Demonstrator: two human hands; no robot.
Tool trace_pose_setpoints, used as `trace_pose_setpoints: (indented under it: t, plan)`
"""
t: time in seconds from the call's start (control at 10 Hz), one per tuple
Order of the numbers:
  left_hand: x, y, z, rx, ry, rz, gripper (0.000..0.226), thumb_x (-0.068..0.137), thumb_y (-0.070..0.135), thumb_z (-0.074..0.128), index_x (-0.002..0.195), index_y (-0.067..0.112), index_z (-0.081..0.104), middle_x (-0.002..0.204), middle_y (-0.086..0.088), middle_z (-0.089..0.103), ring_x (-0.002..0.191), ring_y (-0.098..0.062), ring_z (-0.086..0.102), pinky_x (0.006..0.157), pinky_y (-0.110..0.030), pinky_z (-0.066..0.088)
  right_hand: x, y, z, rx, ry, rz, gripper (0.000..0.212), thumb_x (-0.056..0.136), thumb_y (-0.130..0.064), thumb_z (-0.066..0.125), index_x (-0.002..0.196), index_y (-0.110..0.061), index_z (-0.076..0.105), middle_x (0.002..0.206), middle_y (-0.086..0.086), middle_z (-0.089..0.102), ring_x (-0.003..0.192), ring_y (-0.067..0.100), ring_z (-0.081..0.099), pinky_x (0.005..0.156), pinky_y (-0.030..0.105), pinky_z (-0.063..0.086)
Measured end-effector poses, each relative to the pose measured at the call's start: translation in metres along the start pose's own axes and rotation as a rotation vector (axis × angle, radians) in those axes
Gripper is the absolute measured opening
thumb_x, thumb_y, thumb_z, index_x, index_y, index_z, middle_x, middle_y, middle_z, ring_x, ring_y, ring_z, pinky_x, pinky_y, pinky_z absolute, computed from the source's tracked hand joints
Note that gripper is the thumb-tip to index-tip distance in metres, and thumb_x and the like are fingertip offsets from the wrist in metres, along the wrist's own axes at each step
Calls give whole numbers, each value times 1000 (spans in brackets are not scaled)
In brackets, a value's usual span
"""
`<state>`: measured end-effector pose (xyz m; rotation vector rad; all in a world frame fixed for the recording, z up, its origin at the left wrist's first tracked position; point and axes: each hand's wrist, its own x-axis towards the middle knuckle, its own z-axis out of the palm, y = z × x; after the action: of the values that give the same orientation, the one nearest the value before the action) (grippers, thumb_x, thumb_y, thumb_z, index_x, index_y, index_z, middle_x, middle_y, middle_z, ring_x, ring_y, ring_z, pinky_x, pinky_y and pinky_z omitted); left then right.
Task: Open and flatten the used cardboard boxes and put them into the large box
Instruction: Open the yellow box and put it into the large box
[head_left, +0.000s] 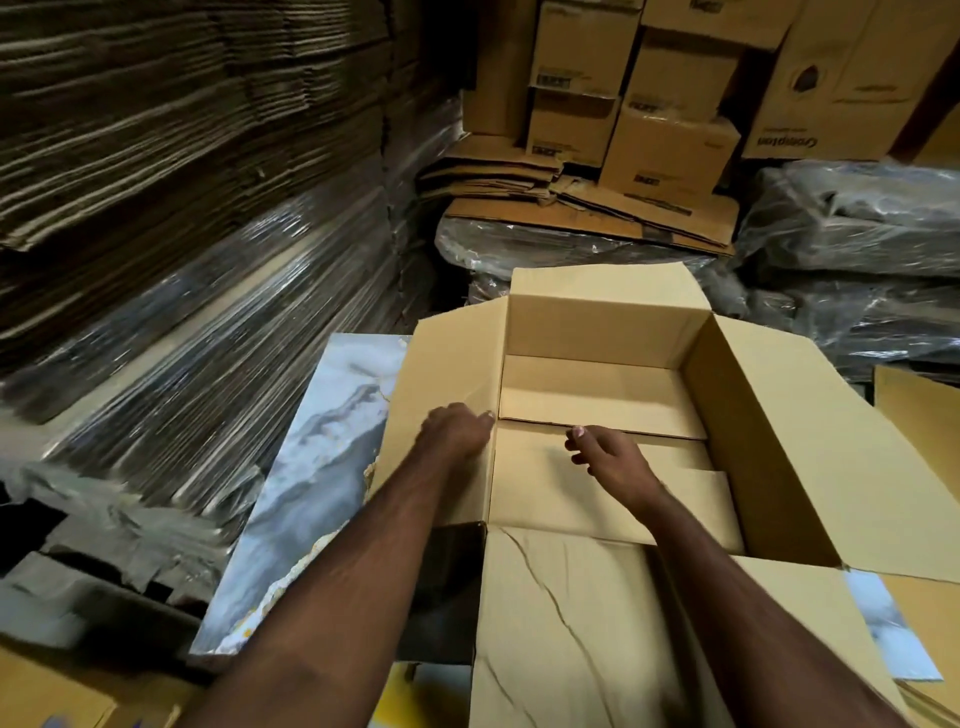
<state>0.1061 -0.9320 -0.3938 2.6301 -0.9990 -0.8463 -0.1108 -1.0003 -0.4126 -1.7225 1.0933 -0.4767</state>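
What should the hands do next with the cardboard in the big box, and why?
Probably press the flat cardboard down so it lies level. Both hands are inside the big box: the left hand at its left wall, the right hand over the cardboard, fingers loosely curled. The far piece's edge sits raised above the near one.

1 lg open box (769, 415), 2 hands – approx 6 stacked boxes (670, 150) (background).
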Motion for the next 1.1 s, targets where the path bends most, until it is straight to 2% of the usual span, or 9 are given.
trace_pose_setpoints:
  t: [0.1,0.2,0.3,0.4,0.5,0.6,0.7,0.9,1.1]
  plan:
    - [1,17,7,-104,-35,-33,91,88,68,49,152,7,26,153,-19,35,139,-35,37,110,-44,35,0,6,-7,-85,59,-19,31,104,-30,48,100,-8,69,98,6,72,81,16,68,73,31,49]
    - [-2,18,21,-228,-72,-117,79,85,49,59,148,8,33,147,-14,45,131,-33,48,106,-39,42,-5,25,-9,-296,108,-15,27,100,-30,51,84,-15,66,83,0,71,78,23,65,73,35,50]
    - [-3,20,27,-344,-81,-169,61,78,33,58,133,7,52,125,-13,62,108,-31,61,94,-38,53,-13,37,-7,-551,4,-29,26,98,-30,54,83,-14,67,83,4,70,83,28,63,72,35,48]
    - [0,25,24,-360,-83,-179,70,89,55,53,139,7,51,139,-15,55,122,-32,55,103,-38,46,-13,34,-8,-568,38,-73,27,98,-28,53,104,-10,71,99,8,72,95,29,64,78,34,48]
    - [5,28,22,-460,-89,-208,83,90,68,48,144,6,46,147,-15,48,131,-32,49,107,-38,39,-15,30,-3,-646,-9,-93,28,98,-30,52,106,-9,69,103,10,71,97,31,64,77,34,48]
    - [13,29,21,-516,-59,-175,80,87,66,54,139,6,51,140,-15,55,125,-33,55,104,-37,44,-19,28,1,-716,-44,-151,29,99,-32,50,108,-12,68,103,9,69,95,30,63,76,34,48]
    - [17,32,18,-447,1,-123,70,86,51,62,138,6,50,136,-15,58,119,-34,58,99,-37,48,-24,26,2,-709,0,-203,30,100,-33,49,116,-14,66,107,8,67,97,30,63,77,34,48]
    - [28,42,18,-511,-104,-69,47,90,22,67,131,0,58,135,-16,59,124,-31,57,96,-32,48,-33,25,0,-723,97,-301,33,101,-38,46,112,-13,66,102,8,67,95,30,63,75,38,50]
    - [23,42,28,-586,-88,-80,47,92,28,61,131,2,59,135,-17,59,125,-32,56,100,-37,47,-44,27,1,-761,93,-276,36,101,-41,44,108,-12,66,101,8,67,97,31,62,75,39,50]
